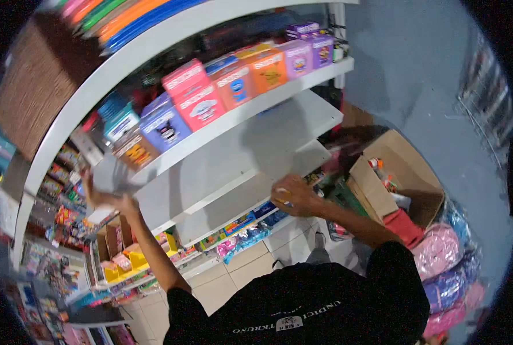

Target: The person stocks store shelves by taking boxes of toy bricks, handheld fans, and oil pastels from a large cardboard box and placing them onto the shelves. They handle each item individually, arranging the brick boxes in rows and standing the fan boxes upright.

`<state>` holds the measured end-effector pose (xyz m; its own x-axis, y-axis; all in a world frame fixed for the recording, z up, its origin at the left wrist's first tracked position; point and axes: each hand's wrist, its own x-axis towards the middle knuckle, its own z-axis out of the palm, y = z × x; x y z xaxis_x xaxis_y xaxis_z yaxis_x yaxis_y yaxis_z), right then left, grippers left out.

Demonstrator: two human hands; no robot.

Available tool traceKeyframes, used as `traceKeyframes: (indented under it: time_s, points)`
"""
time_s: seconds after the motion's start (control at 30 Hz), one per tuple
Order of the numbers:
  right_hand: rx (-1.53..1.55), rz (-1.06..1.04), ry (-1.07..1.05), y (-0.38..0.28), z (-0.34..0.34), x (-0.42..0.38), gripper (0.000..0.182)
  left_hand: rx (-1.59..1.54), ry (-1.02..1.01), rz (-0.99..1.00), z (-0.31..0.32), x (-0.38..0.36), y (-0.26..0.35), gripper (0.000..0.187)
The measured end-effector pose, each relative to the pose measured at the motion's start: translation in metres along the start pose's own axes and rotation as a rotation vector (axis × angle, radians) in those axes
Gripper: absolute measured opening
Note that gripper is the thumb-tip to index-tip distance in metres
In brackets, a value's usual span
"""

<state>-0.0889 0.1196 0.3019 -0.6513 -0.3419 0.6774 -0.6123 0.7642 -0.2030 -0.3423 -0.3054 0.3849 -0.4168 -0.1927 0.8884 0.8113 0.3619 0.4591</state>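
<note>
My left hand [108, 198] is stretched out at the left end of the shelves, blurred, with its fingers apart. It is near the brown box [135, 154] at the end of the row, and a pale patch shows just below it. My right hand [295, 195] is curled in front of the lower shelf boards. A small pale, orange-tinged thing shows at its fingers, too blurred to name. Above both hands, small coloured boxes line the upper white shelf [245, 106], among them a blue box [165, 127], a pink box [201, 108] and an orange box [268, 72].
An open cardboard box [420, 184] with small items stands at the right, beside plastic-wrapped pink bundles [440, 247]. A yellow display tray [138, 261] sits at lower left. Packets hang along the bottom shelf, above the tiled floor [245, 264]. A blue-grey wall [406, 86] bounds the right.
</note>
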Motion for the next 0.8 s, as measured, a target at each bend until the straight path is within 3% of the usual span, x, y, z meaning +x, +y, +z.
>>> traceKeyframes:
  time_s: [0.1,0.23,0.27,0.3,0.37,0.4,0.47,0.57,0.67,0.7,0.8]
  points:
    - [-0.046,0.234,-0.102,0.008,-0.009,-0.1,0.017,0.077,0.048,-0.128,0.006,-0.093,0.03,0.08]
    - [-0.167,0.646,-0.103,0.009,-0.06,-0.206,0.017,0.172,-0.417,-0.378,0.03,-0.271,0.093,0.077]
    - [-0.193,0.764,-0.084,0.014,-0.075,-0.233,0.018,0.232,-0.491,-0.236,0.023,-0.355,0.048,0.081]
    - [-0.253,0.802,-0.051,0.021,-0.098,-0.261,0.025,0.063,-0.514,-0.505,0.03,-0.4,0.062,0.081]
    - [-0.409,0.921,-0.019,0.029,-0.143,-0.299,0.036,0.22,-0.875,-0.333,0.027,-0.456,0.087,0.078]
    - [-0.508,0.994,-0.018,0.033,-0.166,-0.312,0.04,-0.112,-0.703,-1.004,0.037,-0.472,0.122,0.075]
    - [-0.448,1.18,0.223,0.06,-0.196,-0.353,0.046,-0.008,-1.044,-0.969,0.047,-0.508,0.125,0.072]
    - [-0.387,1.384,0.264,0.11,-0.236,-0.45,0.042,-0.115,-1.328,-1.086,0.073,-0.516,0.161,0.061]
    - [-0.359,1.525,-0.034,0.152,-0.219,-0.571,0.043,-0.137,-1.608,-1.233,0.08,-0.536,0.147,0.057]
    - [-0.266,1.641,-0.15,0.143,-0.244,-0.526,0.049,-0.137,-1.679,-1.266,0.08,-0.542,0.133,0.055]
    - [-0.236,1.585,-0.133,0.162,-0.197,-0.622,0.046,-0.195,-1.815,-1.341,0.069,-0.55,0.095,0.051]
